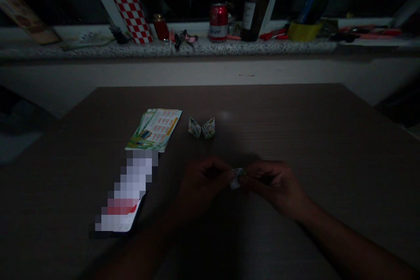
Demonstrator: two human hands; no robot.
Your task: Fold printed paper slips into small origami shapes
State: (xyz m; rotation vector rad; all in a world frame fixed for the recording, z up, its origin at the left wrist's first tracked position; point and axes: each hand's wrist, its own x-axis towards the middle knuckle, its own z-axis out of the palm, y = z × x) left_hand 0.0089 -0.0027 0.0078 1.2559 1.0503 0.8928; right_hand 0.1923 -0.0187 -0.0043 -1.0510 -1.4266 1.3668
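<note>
A small folded piece of printed paper is pinched between my two hands above the table. My left hand grips its left edge with thumb and fingers closed. From the other side, my right hand pinches the right edge in the same way. Beyond my hands stand two small folded paper pieces, the left one and the right one, side by side. A stack of printed cards with calendar-like grids lies farther left. The light is dim, so the folds in my fingers are hard to make out.
A phone with a blurred-out screen lies left of my hands on the wooden table. Behind it, a stone sill carries a red can, a checkered bottle, a dark cup and yellow tape.
</note>
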